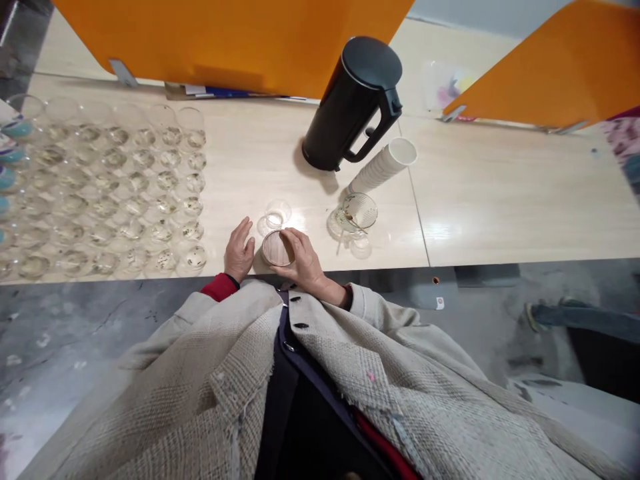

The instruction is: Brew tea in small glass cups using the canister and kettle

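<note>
My right hand point(303, 259) curls around a clear cup point(276, 249) standing at the near edge of the pale wooden table point(500, 200); its round mouth shows between my fingers. My left hand point(239, 252) rests just left of that cup, fingers stretched and slightly apart, holding nothing. Just behind the held cup stands another small clear cup point(277, 215). Further right is a clear cup point(357, 213) with a spoon-like stick in it.
Several rows of filled clear cups point(115, 193) cover the table's left side. A black kettle point(353, 103) and a lying stack of white paper cups point(384, 165) sit behind. Orange dividers point(225, 40) stand at the back. Another person's shoe point(537, 313) shows at right.
</note>
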`<act>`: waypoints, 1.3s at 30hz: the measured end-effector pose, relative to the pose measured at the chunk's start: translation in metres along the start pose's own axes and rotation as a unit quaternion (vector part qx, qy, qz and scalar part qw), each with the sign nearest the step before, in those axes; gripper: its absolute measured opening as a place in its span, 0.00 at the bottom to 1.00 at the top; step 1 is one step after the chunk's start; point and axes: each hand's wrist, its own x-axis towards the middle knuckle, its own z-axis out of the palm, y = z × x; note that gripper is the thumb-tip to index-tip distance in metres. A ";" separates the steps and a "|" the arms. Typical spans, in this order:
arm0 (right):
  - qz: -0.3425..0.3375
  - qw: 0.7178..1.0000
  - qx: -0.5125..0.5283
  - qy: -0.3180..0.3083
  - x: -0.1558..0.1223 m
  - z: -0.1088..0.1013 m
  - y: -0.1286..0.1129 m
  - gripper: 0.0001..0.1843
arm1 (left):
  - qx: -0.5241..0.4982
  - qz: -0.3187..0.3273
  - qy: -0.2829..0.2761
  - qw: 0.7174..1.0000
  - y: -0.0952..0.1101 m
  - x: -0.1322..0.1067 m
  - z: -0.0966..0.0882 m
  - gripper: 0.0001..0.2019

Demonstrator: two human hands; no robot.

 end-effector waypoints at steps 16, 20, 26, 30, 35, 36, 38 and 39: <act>-0.025 0.994 -0.109 -0.005 0.009 0.009 -0.003 0.57 | -0.109 0.053 -0.152 0.981 0.025 -0.020 -0.016 0.48; -0.020 0.991 -0.131 -0.012 0.011 0.015 0.000 0.57 | -0.114 0.036 -0.135 0.984 0.025 -0.015 -0.003 0.43; -0.012 0.995 -0.098 -0.003 0.014 0.015 -0.001 0.52 | -0.098 0.013 -0.128 0.987 0.021 -0.013 0.000 0.44; -0.025 0.997 -0.069 0.015 0.014 0.011 -0.003 0.50 | -0.086 0.009 -0.121 0.989 0.023 -0.011 -0.002 0.44; -0.051 0.995 -0.042 0.069 0.009 -0.004 -0.006 0.51 | -0.082 -0.003 -0.116 0.990 0.031 -0.010 -0.005 0.45; -0.057 0.994 -0.036 0.086 0.006 -0.007 -0.005 0.51 | -0.081 -0.006 -0.115 0.990 0.031 -0.010 -0.005 0.46; -0.057 0.992 -0.030 0.109 0.001 -0.013 -0.002 0.49 | -0.084 -0.005 -0.111 0.990 0.031 -0.011 -0.004 0.48; -0.048 0.992 -0.032 0.113 -0.002 -0.016 0.001 0.48 | -0.087 -0.003 -0.106 0.991 0.030 -0.012 -0.003 0.49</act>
